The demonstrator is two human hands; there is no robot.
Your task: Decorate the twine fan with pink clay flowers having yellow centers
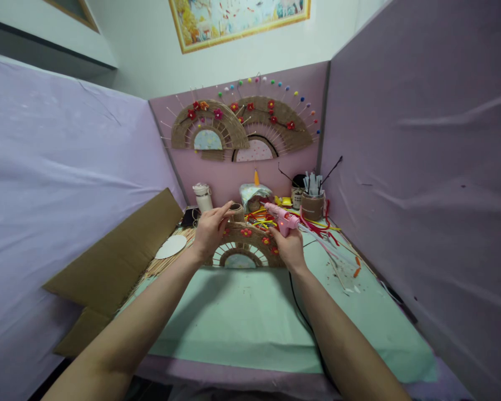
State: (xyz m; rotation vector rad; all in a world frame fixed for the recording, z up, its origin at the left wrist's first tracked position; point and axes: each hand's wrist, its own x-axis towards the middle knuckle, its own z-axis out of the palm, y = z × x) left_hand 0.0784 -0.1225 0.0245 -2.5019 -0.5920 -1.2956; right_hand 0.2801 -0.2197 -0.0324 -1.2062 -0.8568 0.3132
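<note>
My right hand (290,248) grips a pink hot glue gun (283,217) with a small orange light glowing on its side; the nozzle points left and away from me. My left hand (210,233) has its fingers drawn together at the upper left of a twine-covered fan (256,234), beside a brown roll of twine (236,213). What lies between those fingers is hidden. Red flowers dot the fan's band, thin spokes run inward, and a pale blue half-circle sits at its bottom centre. Both hands partly cover the fan's sides.
Finished fans (275,120) hang on the pink back panel. Behind my hands lie coloured pipe cleaners (259,217), a white bottle (202,196) and a pot of glue sticks (313,205). Cardboard (121,256), thin sticks and a white oval (171,247) are at left. A black cord (303,312) trails toward me.
</note>
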